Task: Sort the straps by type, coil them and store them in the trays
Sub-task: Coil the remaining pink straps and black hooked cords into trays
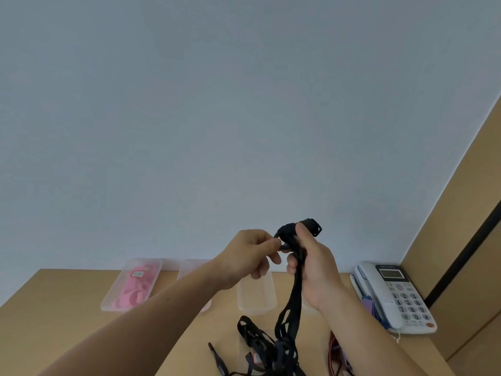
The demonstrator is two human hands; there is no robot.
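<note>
1. Far left on the table [67,308]: a tray [108,301] holding pink straps [138,289]. A clear tray [257,297] sits behind the hands; it looks bare.
2. Left hand [252,256]: raised over the table, forearm rising from lower left. Thumb and forefinger are pinched together on a loop of the black strap [295,294]; the other fingers are curled underneath, touching nothing I can make out.
3. Black strap: held aloft between both hands, above the clear tray. Its buckle [311,226] sticks out at the top. The tail hangs down into a tangled black pile [271,354] at the near edge.
4. Handling (judgement): light, limp webbing that will not keep a coil unless pinched. The buckle is the only rigid part, so it makes the best anchor. The tail may snag in the pile.
5. Right hand [314,264]: palm facing left, fingers wrapped round the gathered strap, thumb upright against it just below the buckle.
6. Right: red cords [334,354], then a telephone [393,294].
</note>
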